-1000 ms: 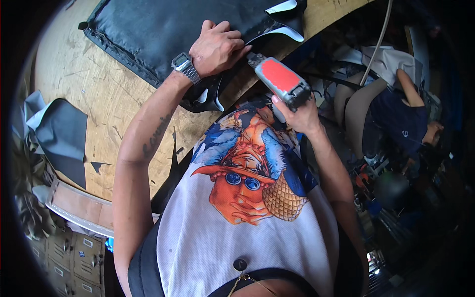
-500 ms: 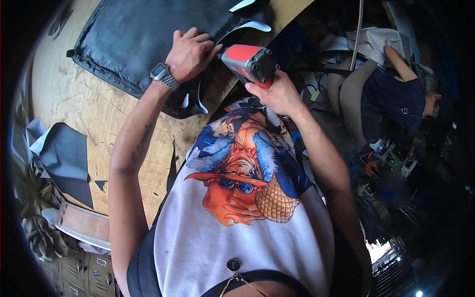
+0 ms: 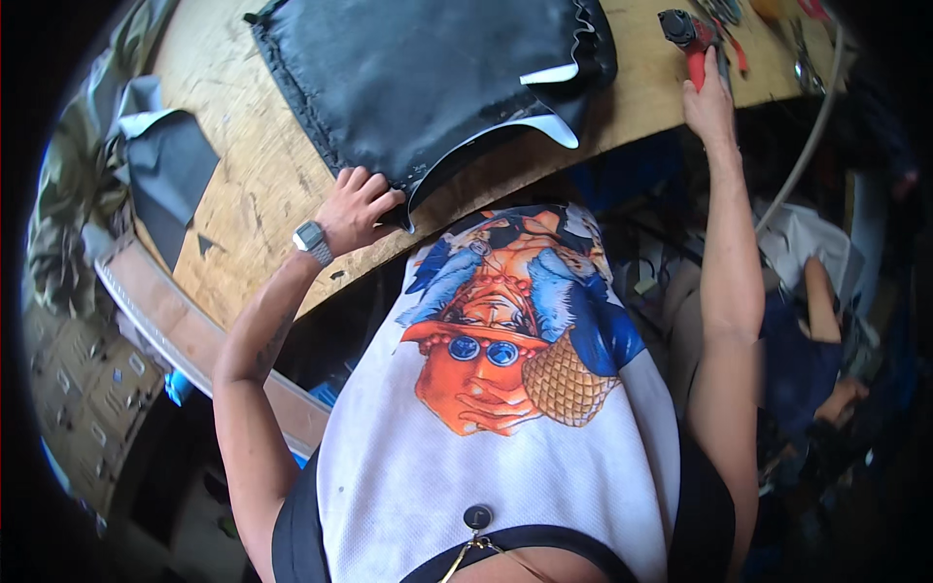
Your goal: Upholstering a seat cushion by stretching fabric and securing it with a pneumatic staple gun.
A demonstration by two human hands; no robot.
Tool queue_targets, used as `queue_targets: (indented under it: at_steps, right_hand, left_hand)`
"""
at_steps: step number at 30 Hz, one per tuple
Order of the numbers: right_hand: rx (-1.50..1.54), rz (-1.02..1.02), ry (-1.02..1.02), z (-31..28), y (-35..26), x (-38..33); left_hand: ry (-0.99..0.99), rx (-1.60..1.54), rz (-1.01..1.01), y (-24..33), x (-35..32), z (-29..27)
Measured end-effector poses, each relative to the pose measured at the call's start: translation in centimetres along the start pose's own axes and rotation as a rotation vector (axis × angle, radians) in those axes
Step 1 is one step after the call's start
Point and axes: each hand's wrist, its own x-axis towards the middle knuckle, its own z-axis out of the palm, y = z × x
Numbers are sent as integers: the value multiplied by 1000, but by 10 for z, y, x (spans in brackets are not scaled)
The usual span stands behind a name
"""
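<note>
View from above a person standing at a wooden tabletop [image 3: 243, 175], both bare arms stretched forward. The left arm is bent at the elbow and angles up toward the middle of the picture. The left hand [image 3: 358, 206], with a square grey wristwatch [image 3: 312, 239] on its wrist, lies palm down with fingers curled onto the near edge of a large black padded cover [image 3: 418, 78], pinching that edge where a flap with a pale underside folds back. The right arm is almost straight, reaching far up and to the right. The right hand [image 3: 708, 105] is closed around the red handle of a power tool [image 3: 686, 34] with a dark head, which rests on the tabletop well to the right of the cover, beside a few small tools too blurred to name.

Counted: one black cover, one red power tool, one watch, and one loose piece of grey fabric [image 3: 167, 160] lying at the left end of the tabletop, apart from the cover. A pale cable [image 3: 809, 146] hangs down from the right edge of the tabletop. Another person in dark blue clothing [image 3: 807, 360] is low down at the far right.

Half a second earlier the right hand held the tool close to the body, just beside the left hand at the cover's edge; now it has swung away to the far right. The left hand has stayed on the cover's near edge.
</note>
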Motion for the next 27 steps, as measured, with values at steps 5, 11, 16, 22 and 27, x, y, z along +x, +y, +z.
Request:
queue_targets:
  at_steps: [5, 11, 16, 22, 27]
  right_hand:
    - [-56, -179, -10, 28, 9, 24]
    - [196, -343, 285, 20, -30, -21]
    - [1062, -41, -262, 22, -90, -52]
    - [1248, -447, 104, -74, -150, 25]
    - [1009, -1234, 129, -131, -255, 68]
  left_hand:
    - [74, -23, 105, 13, 10, 3]
    - [27, 62, 185, 5, 7, 9]
    - [208, -112, 113, 31, 36, -18]
    - [646, -643, -100, 102, 125, -150]
    - [753, -1140, -234, 101, 166, -214]
